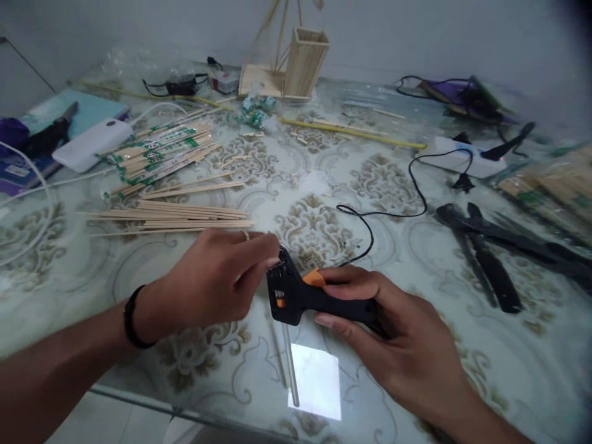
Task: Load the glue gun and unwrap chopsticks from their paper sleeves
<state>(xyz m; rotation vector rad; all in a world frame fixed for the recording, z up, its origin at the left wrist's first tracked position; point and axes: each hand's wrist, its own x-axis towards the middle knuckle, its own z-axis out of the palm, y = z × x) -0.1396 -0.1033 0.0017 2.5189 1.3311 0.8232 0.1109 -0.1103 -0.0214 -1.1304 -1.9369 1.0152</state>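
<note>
In the head view, your right hand [398, 327] wraps the grip of a black plastic glue gun with a window in its side [290, 308], thumb below and fingers above, close to its orange trigger [314, 277]; whether the trigger is squeezed you cannot tell from here. The gun is held above the near part of the patterned, glass-topped table [208, 382], between your two hands, its grip running from the body rightward into your right palm. What matters most in space is the gun's long axis: it points away from you, front end far and a little left, while a thin, translucent glue stick [291, 370] juts from the rear back toward your body. That front end lies nearer your left hand [217, 277], whose thumb and forefinger draw in right at it; their tips hide whether they pinch the nozzle itself or something small there. Just beyond your left hand, a loose row of pale, slender bamboo sticks [194, 216] lies side to side, roughly across the gun's axis, so your left hand is the closer one to them. Behind your right hand, a thin black cord [393, 214] loops across the tabletop toward a white power strip [462, 157]
</note>
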